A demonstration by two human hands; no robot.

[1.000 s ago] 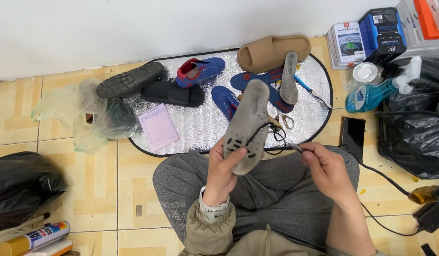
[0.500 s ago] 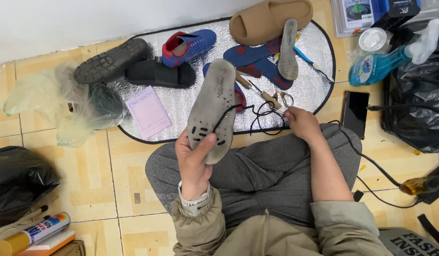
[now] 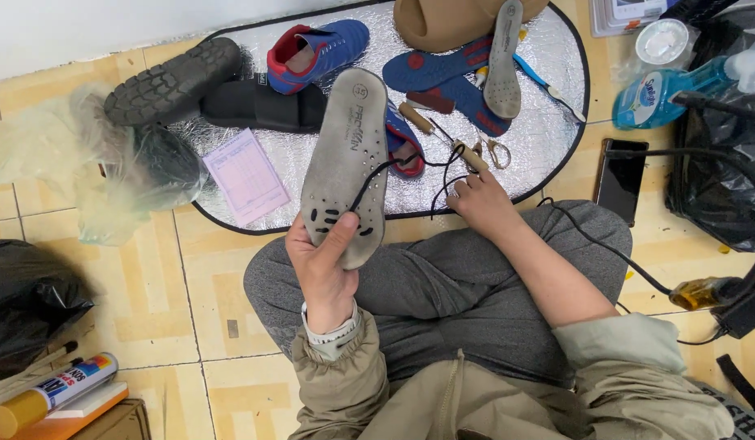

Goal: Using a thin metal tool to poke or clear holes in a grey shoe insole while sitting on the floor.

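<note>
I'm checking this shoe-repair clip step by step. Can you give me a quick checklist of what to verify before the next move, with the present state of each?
1. Grey insole firmly held: ok, left hand grips its heel end, thumb on top.
2. Right hand free: ok, it rests at the silver mat edge, holding nothing visible.
3. Black cord clear of the insole: not ok, it lies across it.
4. Scissors within reach: ok, just beyond the right fingers.
5. Insole's underside condition: cannot tell, hidden.
</note>
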